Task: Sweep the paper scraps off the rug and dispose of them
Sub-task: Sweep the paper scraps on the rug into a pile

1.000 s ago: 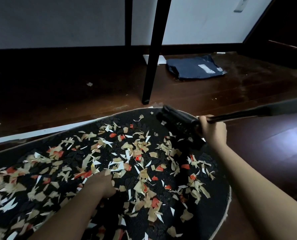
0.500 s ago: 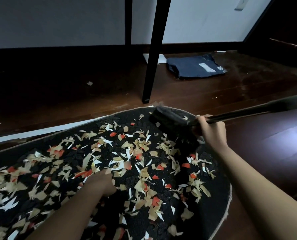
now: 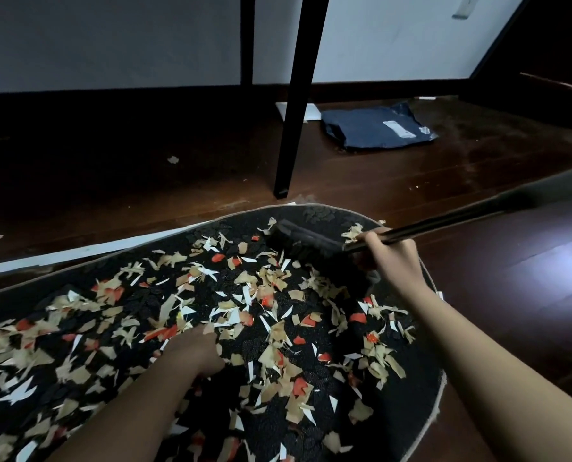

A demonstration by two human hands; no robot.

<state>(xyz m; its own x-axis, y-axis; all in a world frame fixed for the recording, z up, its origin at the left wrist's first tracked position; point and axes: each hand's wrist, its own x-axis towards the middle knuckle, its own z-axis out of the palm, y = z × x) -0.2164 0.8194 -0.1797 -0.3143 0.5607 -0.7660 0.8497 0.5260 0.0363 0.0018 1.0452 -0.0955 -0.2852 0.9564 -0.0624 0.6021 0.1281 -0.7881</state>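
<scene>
Right hand [image 3: 391, 258] grips the broom [image 3: 314, 245] handle, its head on the scrap-strewn black rug [image 3: 411, 388]; left hand [image 3: 194, 348] presses the rug, fingers hidden.

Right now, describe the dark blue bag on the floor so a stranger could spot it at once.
Start at the white wall at the back and drop to the brown wooden floor below it. Just right of the black table leg lies the blue bag, flat and crumpled. Its white label sets it apart from the white sheet beside it.
</scene>
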